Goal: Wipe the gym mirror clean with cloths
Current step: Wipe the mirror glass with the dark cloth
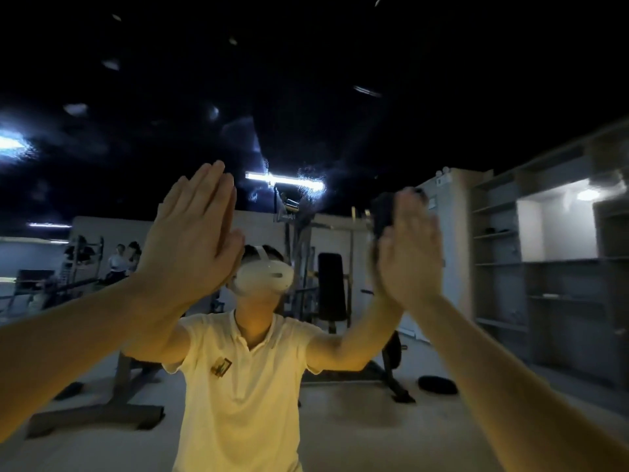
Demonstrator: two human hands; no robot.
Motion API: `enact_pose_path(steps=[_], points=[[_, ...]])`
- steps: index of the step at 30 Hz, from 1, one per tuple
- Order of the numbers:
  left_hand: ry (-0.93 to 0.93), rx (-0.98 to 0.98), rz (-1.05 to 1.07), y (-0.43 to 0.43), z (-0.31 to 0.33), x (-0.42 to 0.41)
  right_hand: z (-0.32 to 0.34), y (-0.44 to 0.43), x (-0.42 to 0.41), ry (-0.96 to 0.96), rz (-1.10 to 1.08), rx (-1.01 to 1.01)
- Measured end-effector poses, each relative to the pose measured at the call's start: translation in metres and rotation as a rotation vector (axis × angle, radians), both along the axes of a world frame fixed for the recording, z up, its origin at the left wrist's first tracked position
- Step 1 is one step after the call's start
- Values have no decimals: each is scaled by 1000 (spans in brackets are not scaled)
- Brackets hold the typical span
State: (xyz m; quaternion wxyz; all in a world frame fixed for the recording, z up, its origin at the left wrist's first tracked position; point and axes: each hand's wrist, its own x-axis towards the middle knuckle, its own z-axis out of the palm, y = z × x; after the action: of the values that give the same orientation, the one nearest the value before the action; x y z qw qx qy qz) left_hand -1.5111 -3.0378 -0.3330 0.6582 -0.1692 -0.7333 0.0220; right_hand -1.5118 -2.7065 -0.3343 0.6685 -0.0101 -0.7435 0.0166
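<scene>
A dark, bunched cloth (384,212) sat on the streaky glass mirror (306,97) under the straight fingers of the right hand (410,253); the left hand (190,240) pressed flat, fingers straight.

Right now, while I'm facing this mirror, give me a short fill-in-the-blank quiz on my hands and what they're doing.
1. The right hand presses a dark ____ against the mirror.
2. The left hand has its fingers ____, not curled.
3. The headset in the reflection is ____.
Missing words: cloth; straight; white.
</scene>
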Motion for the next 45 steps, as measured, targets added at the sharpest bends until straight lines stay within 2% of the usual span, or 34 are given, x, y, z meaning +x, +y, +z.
enact_pose_path(steps=[3, 4, 6, 8, 11, 13, 15, 17, 21, 23, 24, 26, 28, 30, 32, 34, 36, 38, 41, 43, 45], points=[[-5, -2, 37, 11, -3, -7, 23, 28, -2, 19, 33, -312], [6, -7, 46, 13, -4, -9, 27, 18, -3, 28, 56, -353], [27, -16, 60, 13, -4, -9, 28, -25, -3, 69, 111, -304], [47, -17, 49, 12, -2, -9, 20, -82, -2, 100, 233, -133], [100, 4, 8, 7, 10, -6, 7, -155, -2, 58, 251, 353], [126, -1, -6, 8, 21, -6, 18, -158, -4, 1, 214, 567], [107, -5, -1, 12, 29, -11, 34, -128, -8, -17, 126, 609], [84, 12, 32, 17, 31, -20, 49, -82, -6, -21, 96, 413], [117, 16, 54, 17, 30, -30, 82, 13, -4, 33, 14, -224], [127, 17, 42, 17, 29, -31, 93, 16, -7, 15, 42, -457], [125, 19, 42, 16, 29, -31, 96, 1, -10, 23, 65, -489], [125, 16, 46, 16, 28, -32, 91, -50, -15, 85, 79, -351], [125, 12, 40, 16, 28, -33, 85, -103, -16, 114, 88, -101], [127, 13, 30, 16, 29, -34, 83, -140, -10, 29, 148, 138], [126, 11, 26, 17, 29, -33, 88, -146, -4, -61, 200, 375], [130, 8, 29, 16, 28, -33, 97, -122, 0, -82, 124, 527], [143, 9, 31, 15, 27, -35, 110, -80, 0, -35, 7, 429], [148, 5, 38, 15, 27, -36, 124, -28, 0, 36, -60, 120], [150, -2, 49, 14, 27, -36, 132, 10, 0, 2, -35, -331], [149, -1, 49, 14, 27, -36, 135, -14, -2, 3, 8, -401], [141, -1, 44, 13, 27, -35, 133, -59, -5, 41, 11, -284]])
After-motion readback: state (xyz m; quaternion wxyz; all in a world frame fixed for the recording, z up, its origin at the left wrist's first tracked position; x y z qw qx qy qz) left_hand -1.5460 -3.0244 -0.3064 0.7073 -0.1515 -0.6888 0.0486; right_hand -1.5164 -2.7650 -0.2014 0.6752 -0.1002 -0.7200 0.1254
